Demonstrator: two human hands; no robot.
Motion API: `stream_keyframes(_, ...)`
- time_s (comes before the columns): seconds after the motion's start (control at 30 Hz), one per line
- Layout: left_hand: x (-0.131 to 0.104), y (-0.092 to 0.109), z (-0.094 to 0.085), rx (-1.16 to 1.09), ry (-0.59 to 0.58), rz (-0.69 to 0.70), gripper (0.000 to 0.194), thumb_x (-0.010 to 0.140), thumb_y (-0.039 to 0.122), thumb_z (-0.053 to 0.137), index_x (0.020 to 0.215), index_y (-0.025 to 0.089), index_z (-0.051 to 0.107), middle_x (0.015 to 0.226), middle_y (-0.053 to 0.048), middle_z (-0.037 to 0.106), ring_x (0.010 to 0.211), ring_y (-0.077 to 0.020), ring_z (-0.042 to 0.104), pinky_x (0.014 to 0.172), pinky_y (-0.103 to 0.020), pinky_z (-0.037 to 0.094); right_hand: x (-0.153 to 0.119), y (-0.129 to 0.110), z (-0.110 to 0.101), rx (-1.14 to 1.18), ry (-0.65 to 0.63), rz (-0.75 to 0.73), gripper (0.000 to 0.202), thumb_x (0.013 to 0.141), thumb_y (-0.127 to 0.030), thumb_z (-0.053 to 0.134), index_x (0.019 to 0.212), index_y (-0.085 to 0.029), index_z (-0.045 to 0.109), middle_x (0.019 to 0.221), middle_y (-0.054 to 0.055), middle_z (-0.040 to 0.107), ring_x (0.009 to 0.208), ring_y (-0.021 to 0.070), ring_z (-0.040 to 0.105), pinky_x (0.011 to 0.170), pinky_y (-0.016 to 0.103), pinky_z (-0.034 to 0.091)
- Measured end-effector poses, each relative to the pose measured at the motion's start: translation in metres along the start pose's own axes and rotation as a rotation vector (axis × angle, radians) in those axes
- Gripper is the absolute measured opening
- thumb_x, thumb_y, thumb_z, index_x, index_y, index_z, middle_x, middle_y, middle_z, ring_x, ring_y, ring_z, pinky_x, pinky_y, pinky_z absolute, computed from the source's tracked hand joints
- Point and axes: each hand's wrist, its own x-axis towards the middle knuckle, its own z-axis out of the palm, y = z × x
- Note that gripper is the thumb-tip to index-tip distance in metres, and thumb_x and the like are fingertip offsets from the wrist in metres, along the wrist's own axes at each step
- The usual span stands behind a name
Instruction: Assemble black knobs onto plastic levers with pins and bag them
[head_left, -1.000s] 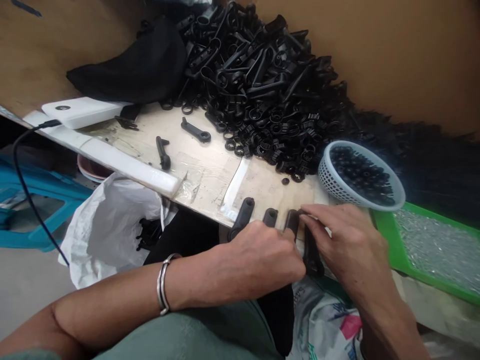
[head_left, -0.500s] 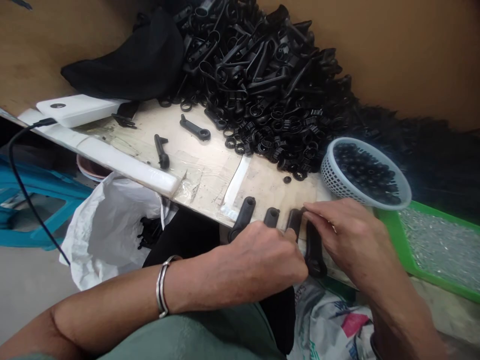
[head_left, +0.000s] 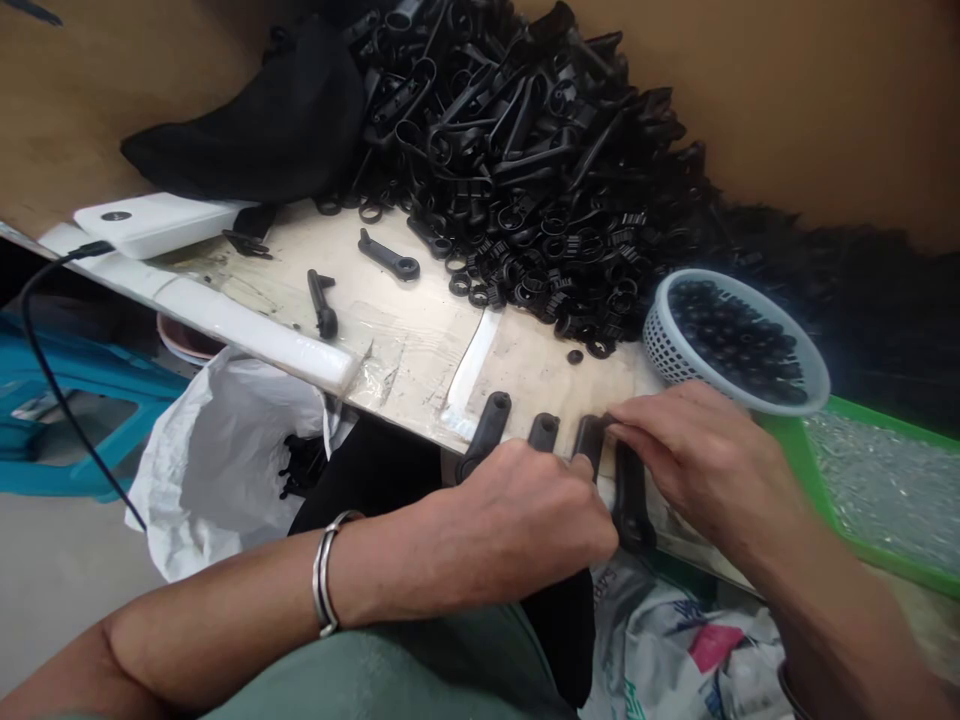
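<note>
Several black plastic crank-like handles lie side by side over the table's front edge. My left hand (head_left: 517, 525) is closed across them, its thumb against one black plastic handle (head_left: 590, 437); the other fingers are hidden below. To the left of that, another handle (head_left: 544, 430) shows only its end, and an outer handle (head_left: 490, 428) slants under my knuckles. My right hand (head_left: 694, 450) pinches at the upper end of the handle by my thumb; whatever tiny piece its fingertips hold is too small to make out. Beneath my right fingers lies a further handle (head_left: 632, 505).
A heap of black plastic parts (head_left: 517, 150) covers the back of the table. At right stand a white basket (head_left: 667, 345) of small black pieces and a green tray (head_left: 825, 470) of clear bits. A white sack (head_left: 202, 460) hangs open at left, below a white power bank (head_left: 161, 225).
The right forearm has shifted slightly to the right, its fingertips staying at the same handle end. My left hand holds its place. The view has moved very slightly.
</note>
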Motion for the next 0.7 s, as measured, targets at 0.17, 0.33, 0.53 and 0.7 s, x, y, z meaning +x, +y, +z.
stream_keyframes(0.17,0.002,0.001,-0.002,-0.004,-0.016,-0.009,0.020,0.086,-0.002,0.054,0.080,0.014,0.065,0.077,-0.005,0.062,0.056,-0.0165,0.057,0.042,-0.031,0.021,0.001,-0.013,-0.001,-0.033,-0.055,0.095,0.020,0.101,-0.019,0.049,0.093,-0.016,0.067,0.080,0.005,0.064,0.080,0.0214,0.051,0.069,0.035,0.039)
stream_keyframes(0.33,0.002,0.001,0.002,0.037,0.027,-0.009,0.017,0.085,0.001,0.056,0.081,0.013,0.066,0.077,-0.005,0.062,0.056,-0.0171,0.058,0.042,-0.033,0.019,-0.002,-0.010,0.001,0.019,-0.030,0.096,0.016,0.101,-0.023,0.053,0.101,-0.015,0.067,0.091,0.005,0.068,0.087,0.0210,0.056,0.076,0.034,0.045)
stream_keyframes(0.53,-0.001,0.001,0.005,0.049,0.093,0.003,0.016,0.085,0.001,0.057,0.083,0.013,0.066,0.078,-0.005,0.061,0.056,-0.0157,0.056,0.044,-0.032,0.015,-0.003,0.000,-0.001,-0.023,-0.003,0.059,0.030,0.102,-0.038,0.054,0.118,-0.016,0.066,0.101,0.008,0.070,0.091,0.0231,0.061,0.078,0.036,0.049)
stream_keyframes(0.7,-0.001,0.001,0.004,0.039,0.064,-0.001,0.017,0.084,-0.001,0.057,0.080,0.014,0.064,0.076,-0.005,0.060,0.058,-0.0170,0.056,0.044,-0.033,0.014,0.000,0.001,0.003,0.045,-0.063,0.048,0.018,0.101,-0.028,0.055,0.107,-0.018,0.069,0.099,0.006,0.070,0.090,0.0230,0.057,0.080,0.037,0.046)
